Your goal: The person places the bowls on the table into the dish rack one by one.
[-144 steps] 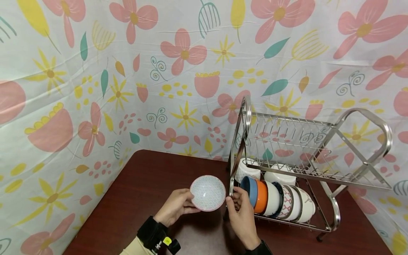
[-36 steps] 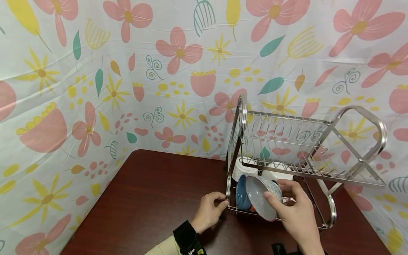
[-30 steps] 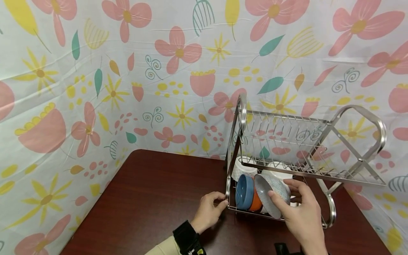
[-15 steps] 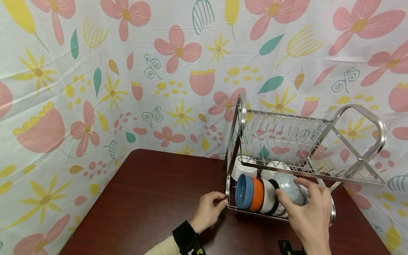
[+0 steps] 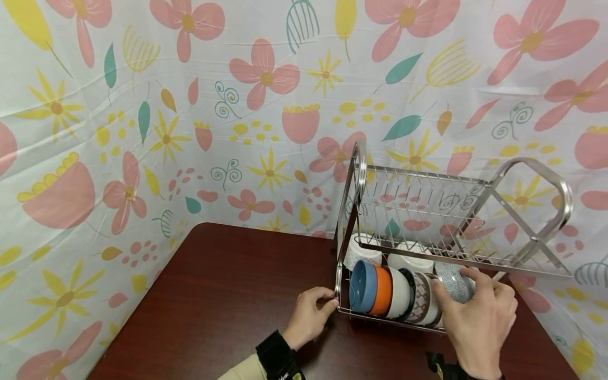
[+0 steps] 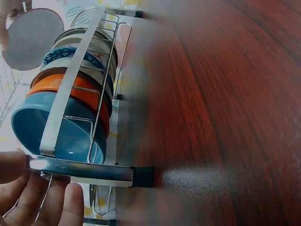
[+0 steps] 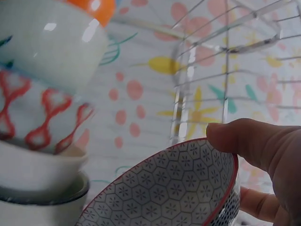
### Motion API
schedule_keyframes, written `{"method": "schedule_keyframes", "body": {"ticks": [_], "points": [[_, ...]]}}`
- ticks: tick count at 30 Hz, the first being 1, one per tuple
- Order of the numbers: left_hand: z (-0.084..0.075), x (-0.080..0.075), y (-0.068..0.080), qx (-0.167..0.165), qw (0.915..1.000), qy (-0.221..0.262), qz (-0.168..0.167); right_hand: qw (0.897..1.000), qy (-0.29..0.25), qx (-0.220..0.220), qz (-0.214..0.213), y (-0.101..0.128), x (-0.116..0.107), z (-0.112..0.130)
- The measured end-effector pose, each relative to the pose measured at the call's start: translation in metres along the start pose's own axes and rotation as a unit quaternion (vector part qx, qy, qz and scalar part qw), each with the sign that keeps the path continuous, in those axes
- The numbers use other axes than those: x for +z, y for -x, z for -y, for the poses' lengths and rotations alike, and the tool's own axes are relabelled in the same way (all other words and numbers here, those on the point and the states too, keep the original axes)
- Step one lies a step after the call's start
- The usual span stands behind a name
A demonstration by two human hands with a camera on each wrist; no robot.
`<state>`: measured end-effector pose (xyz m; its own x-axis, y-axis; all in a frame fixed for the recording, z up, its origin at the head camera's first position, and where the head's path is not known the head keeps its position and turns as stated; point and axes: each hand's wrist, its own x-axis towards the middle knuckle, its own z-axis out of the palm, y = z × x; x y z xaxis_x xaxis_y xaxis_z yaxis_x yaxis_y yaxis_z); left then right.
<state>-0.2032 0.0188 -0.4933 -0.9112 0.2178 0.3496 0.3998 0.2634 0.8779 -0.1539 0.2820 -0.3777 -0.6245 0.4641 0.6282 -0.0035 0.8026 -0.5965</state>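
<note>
My right hand pinches a small patterned bowl at the right end of the dish rack's lower level. In the right wrist view the bowl is tilted, with a red rim and a grey hexagon pattern inside; thumb above the rim, a finger on the outer wall. My left hand holds the lower left side of the metal dish rack. Up close in the left wrist view, its thumb and fingers are around the chrome frame. A row of nested bowls stands on edge, from a blue bowl and an orange bowl rightward.
Two white bowls sit behind the row, one a textured white bowl. The rack's upper wire shelf hangs over the right hand's work. A dark red wooden table lies beneath, with a flowered cloth behind.
The patterned bowl, earlier in both hands left of the rack, has travelled right in my right hand, past the row of bowls. My left hand moved to the rack frame and stays there.
</note>
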Motion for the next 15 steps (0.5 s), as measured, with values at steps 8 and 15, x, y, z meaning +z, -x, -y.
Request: {"method": "schedule_keyframes", "body": {"ticks": [8, 15], "points": [[0.001, 0.001, 0.002, -0.001, 1.0, 0.008, 0.0, 1.0, 0.012, 0.024, 0.006, -0.004, 0.007, -0.018], [0.002, 0.001, 0.001, 0.005, 0.9999, 0.005, -0.007, 0.999, 0.03, 0.036, 0.014, -0.007, 0.017, -0.03]]}}
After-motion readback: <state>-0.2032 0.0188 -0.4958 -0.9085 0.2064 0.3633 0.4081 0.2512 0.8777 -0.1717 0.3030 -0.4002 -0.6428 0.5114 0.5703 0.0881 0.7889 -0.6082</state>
